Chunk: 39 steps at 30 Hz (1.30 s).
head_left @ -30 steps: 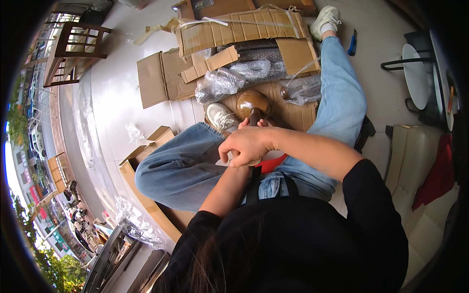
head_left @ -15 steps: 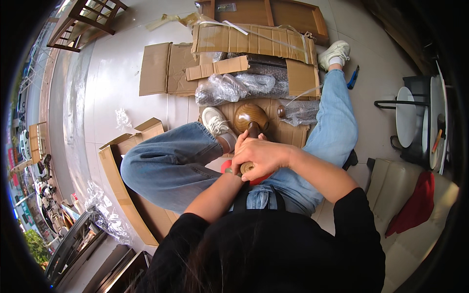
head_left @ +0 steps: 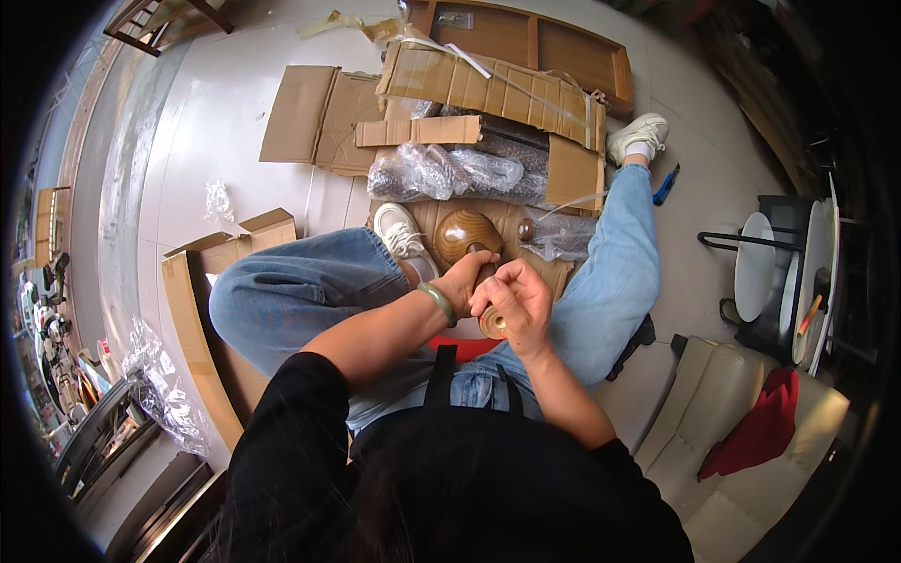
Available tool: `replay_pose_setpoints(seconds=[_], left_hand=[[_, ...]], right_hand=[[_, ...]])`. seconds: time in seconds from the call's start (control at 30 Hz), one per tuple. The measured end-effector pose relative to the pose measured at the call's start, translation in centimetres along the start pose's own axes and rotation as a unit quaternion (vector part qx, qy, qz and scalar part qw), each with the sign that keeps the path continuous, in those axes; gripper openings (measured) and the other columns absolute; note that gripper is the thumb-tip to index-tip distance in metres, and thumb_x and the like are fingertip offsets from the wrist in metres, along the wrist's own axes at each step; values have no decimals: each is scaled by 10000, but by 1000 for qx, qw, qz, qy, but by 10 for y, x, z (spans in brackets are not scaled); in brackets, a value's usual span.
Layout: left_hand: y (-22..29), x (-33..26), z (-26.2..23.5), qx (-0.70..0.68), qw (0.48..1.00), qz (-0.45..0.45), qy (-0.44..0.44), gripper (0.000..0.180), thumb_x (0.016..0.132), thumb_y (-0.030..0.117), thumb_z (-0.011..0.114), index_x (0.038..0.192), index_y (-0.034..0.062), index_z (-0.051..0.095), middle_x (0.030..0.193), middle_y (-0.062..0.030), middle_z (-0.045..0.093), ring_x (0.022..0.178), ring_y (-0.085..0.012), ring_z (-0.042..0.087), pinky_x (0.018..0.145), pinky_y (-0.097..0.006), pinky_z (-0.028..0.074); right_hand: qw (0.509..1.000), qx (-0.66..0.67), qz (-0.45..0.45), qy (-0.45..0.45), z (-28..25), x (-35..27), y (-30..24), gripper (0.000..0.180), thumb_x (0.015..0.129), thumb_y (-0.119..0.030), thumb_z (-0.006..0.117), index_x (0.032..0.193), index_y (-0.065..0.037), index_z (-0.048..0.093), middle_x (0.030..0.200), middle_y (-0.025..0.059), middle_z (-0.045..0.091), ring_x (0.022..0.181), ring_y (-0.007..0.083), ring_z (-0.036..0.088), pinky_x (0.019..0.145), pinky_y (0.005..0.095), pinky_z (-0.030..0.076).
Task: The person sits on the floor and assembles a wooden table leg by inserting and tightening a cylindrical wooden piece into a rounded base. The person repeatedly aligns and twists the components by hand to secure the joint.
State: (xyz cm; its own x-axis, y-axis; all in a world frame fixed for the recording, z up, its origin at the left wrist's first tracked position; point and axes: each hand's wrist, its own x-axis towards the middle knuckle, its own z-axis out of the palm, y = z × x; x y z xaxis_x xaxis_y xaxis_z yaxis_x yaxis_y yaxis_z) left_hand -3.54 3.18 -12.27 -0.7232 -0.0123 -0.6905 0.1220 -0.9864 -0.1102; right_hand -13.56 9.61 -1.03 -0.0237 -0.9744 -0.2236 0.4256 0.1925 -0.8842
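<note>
A turned wooden furniture leg [head_left: 469, 233] with a glossy brown bulb at its far end lies between my knees, pointing toward me. My left hand [head_left: 463, 283], with a green bangle at its wrist, is closed round the leg's narrow dark shaft. Over the near end, my right hand [head_left: 518, 302] has its fingers curled and pressed together; whether they grip the shaft or some small thing is hidden. A pale round end face shows just below those fingers. Past the bulb, to its right, lies another wooden piece [head_left: 526, 229] in bubble wrap.
Bubble-wrapped parts [head_left: 450, 174] lie in an opened cardboard box [head_left: 488, 80] ahead. Behind it is a brown wooden frame [head_left: 563, 52]. A blue utility knife [head_left: 666, 184] rests by my right foot. Cardboard [head_left: 202, 328] lies left, and a beige seat [head_left: 751, 432] with red cloth stands right.
My right hand has come off its wrap round the shaft, turned upward and curled its fingers above the near end. My left hand, hidden beneath before, now shows on the shaft.
</note>
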Motion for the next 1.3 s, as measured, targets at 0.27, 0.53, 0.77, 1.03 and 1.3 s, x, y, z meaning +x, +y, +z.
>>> replay_pose_setpoints(seconds=[0.27,0.53,0.77,1.03,1.3], left_hand=[[-38,2,-19,-232,931,223,-171,391,1002,387,480,912,40,637,824,-100,670,755,-237,649,699,-394,529],[-12,-10,-36,-135,974,120,-138,399,995,392,468,939,29,624,843,-113,678,733,-261,638,719,-403,529],[12,-17,-10,28,996,-80,-3,382,969,400,491,815,69,601,740,-102,656,649,-249,607,660,-405,517],[-52,8,-36,-327,904,235,-145,482,953,436,559,980,-39,637,927,-132,674,877,-225,642,884,-350,502],[-32,-17,-39,-171,968,150,-111,466,941,428,584,1047,-26,600,962,-143,661,888,-230,638,865,-349,507]], right_hand=[[756,-350,-21,-553,-4,64,-16,197,779,-210,743,905,-68,692,810,84,688,803,251,641,773,385,476],[889,-338,-142,-274,14,37,5,150,808,-144,731,886,-46,649,642,89,660,649,241,664,667,340,503],[980,-197,-2,-34,14,-6,17,132,912,-34,673,939,-13,546,772,68,663,647,77,613,586,202,485],[674,-386,92,-623,15,75,-10,294,744,-240,730,991,-83,699,868,116,705,876,309,677,781,439,508],[876,-333,-53,-345,15,43,2,304,859,-196,686,1140,-88,643,659,72,684,662,238,676,709,369,500]])
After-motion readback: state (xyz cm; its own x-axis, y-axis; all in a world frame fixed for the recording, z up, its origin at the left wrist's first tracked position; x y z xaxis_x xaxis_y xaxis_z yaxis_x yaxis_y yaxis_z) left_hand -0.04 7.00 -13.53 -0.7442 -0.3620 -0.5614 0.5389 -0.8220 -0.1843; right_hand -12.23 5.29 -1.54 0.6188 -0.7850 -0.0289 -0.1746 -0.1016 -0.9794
